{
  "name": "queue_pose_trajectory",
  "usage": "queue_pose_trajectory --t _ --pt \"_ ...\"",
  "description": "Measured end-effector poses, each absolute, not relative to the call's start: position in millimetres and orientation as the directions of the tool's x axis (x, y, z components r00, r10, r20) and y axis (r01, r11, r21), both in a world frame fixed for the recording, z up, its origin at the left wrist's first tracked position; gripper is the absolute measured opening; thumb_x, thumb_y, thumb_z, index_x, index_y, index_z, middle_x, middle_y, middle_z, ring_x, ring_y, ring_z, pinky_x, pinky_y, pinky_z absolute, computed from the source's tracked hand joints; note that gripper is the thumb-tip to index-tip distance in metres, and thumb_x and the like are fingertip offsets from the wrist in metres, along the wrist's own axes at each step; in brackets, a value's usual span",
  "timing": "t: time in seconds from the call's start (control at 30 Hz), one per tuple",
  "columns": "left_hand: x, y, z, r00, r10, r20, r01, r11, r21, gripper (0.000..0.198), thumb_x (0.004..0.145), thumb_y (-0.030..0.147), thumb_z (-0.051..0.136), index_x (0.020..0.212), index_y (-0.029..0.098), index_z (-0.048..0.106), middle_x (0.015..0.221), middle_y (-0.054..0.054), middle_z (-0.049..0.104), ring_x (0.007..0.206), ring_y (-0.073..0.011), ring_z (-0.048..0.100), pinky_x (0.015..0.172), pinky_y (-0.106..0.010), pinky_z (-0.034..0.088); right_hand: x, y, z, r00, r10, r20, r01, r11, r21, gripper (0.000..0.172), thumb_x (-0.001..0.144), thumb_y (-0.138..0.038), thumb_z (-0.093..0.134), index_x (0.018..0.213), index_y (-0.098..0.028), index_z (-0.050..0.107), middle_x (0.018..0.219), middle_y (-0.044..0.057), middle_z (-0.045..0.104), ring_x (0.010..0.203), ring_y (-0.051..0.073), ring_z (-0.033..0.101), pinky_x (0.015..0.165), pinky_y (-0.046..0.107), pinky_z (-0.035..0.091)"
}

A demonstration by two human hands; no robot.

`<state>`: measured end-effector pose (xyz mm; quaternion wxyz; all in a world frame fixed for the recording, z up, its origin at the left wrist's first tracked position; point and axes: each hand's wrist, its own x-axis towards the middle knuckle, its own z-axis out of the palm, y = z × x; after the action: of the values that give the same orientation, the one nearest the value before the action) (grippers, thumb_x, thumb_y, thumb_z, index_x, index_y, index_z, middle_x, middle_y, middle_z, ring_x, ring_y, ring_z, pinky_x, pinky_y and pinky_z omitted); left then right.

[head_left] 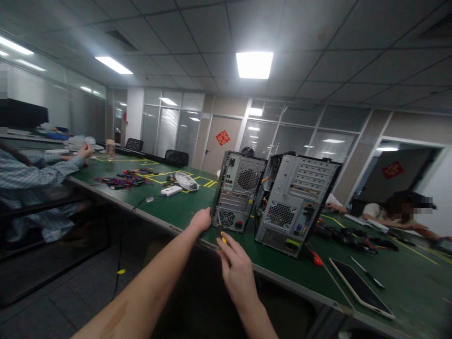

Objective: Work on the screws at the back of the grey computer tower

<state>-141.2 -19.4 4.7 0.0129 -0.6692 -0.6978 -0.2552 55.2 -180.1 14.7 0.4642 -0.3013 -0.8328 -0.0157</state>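
A computer case stands upright near the table's front edge, its back panel of ports and vents facing me. My left hand is at the lower left side of this case, its fingers mostly hidden. Closed around the handle of a yellow-and-black screwdriver is my right hand, low in front of the same case. The thin shaft points up at the bottom left of the back panel, beside the power supply vent; whether the tip touches a screw is too small to tell. To the right stands a second, larger computer case.
The green table bears a bundle of coloured cables, a white power strip and a fan-like round part. A red-handled tool, a tablet and black cables lie right. People sit at both sides.
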Motion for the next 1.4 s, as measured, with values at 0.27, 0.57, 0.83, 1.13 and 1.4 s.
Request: queue_pose_trajectory --t 0.27,0.57,0.83,1.13,1.4 --pt "-141.5 -20.1 5.1 -0.108 0.932 0.347 0.936 -0.023 0.352 0.029 0.096 0.016 0.038 0.116 0.015 0.059 0.109 -0.016 0.073 0.103 -0.025 0.071 0.087 -0.033 0.053 55.3 -181.3 17.3 -0.44 0.469 0.766 0.539 0.82 -0.193 0.042 0.096 -0.011 0.051 0.132 -0.025 0.067 0.139 0.01 0.063 0.115 0.025 0.065 0.099 0.044 0.056" --pt "-141.3 -20.0 5.5 -0.11 0.934 0.34 0.94 -0.014 0.342 0.025 0.097 0.016 0.039 0.113 0.016 0.059 0.108 -0.017 0.073 0.102 -0.0247 0.071 0.086 -0.032 0.053 53.6 -178.5 14.4 -0.413 0.51 0.754 0.478 0.827 -0.298 0.041 0.095 -0.014 0.055 0.132 -0.026 0.067 0.139 0.009 0.064 0.121 0.026 0.064 0.104 0.046 0.053" --pt "-141.1 -20.9 6.3 -0.108 0.935 0.337 0.937 -0.018 0.349 0.026 0.095 0.015 0.04 0.113 0.015 0.059 0.11 -0.017 0.072 0.102 -0.0254 0.071 0.088 -0.033 0.052 52.2 -174.0 14.2 -0.17 0.625 0.761 0.391 0.752 -0.531 0.026 0.089 -0.026 0.069 0.114 -0.019 0.074 0.127 0.013 0.069 0.116 0.027 0.067 0.101 0.042 0.056" --pt "-140.8 -20.5 5.8 -0.11 0.932 0.345 0.935 -0.021 0.355 0.025 0.095 0.015 0.041 0.111 0.016 0.06 0.109 -0.017 0.073 0.102 -0.0256 0.071 0.087 -0.033 0.053 54.4 -177.8 19.2 -0.231 0.625 0.746 0.395 0.761 -0.515 0.034 0.092 -0.025 0.064 0.125 -0.022 0.071 0.133 0.012 0.067 0.121 0.028 0.064 0.104 0.044 0.054" --pt "-141.5 -18.8 4.3 -0.114 0.935 0.337 0.936 -0.012 0.352 0.027 0.096 0.016 0.04 0.114 0.016 0.06 0.109 -0.017 0.072 0.103 -0.0248 0.071 0.089 -0.033 0.052 54.4 -182.7 22.4 -0.247 0.599 0.762 0.379 0.784 -0.493 0.035 0.097 -0.022 0.054 0.128 -0.025 0.07 0.136 0.01 0.065 0.126 0.025 0.062 0.108 0.043 0.051"
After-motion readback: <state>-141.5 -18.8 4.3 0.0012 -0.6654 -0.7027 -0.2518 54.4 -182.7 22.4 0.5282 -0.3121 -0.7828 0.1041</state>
